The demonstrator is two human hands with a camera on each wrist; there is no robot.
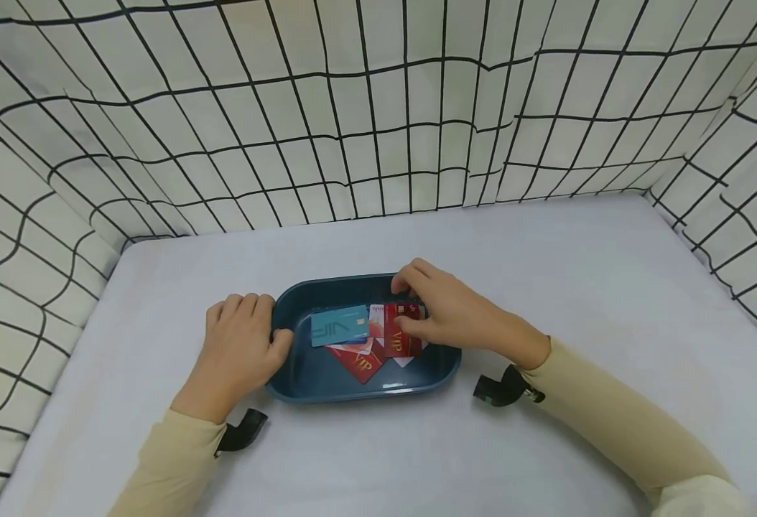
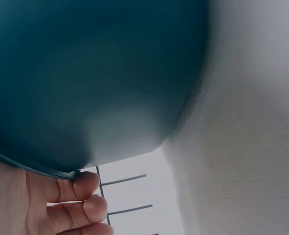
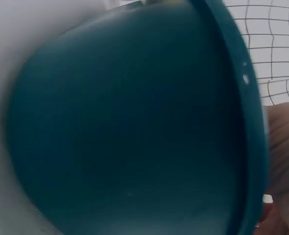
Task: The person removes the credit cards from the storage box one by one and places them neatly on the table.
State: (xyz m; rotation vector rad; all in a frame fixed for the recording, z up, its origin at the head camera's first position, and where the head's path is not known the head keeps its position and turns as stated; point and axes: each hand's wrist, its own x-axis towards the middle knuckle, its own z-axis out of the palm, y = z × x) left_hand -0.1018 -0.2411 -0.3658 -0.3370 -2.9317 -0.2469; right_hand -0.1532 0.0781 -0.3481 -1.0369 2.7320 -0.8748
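A dark blue oval tray (image 1: 304, 377) lies on the white table with several cards in it. My left hand (image 1: 239, 345) grips its left end, thumb over the rim and fingers outside; in the left wrist view those fingers (image 2: 88, 210) show past the rim. Over the right end reaches my right hand (image 1: 446, 305), thumb and fingers spread apart. Its thumb overlaps a red VIP card (image 1: 399, 348), while the fingertips are near the far rim. A light blue VIP card (image 1: 336, 327) lies left of it, above another red card (image 1: 360, 362).
White cloth covers the table (image 1: 353, 459). White walls with a black grid (image 1: 365, 129) rise behind and at both sides. Black wrist devices (image 1: 243, 429) show by both sleeves, low over the table.
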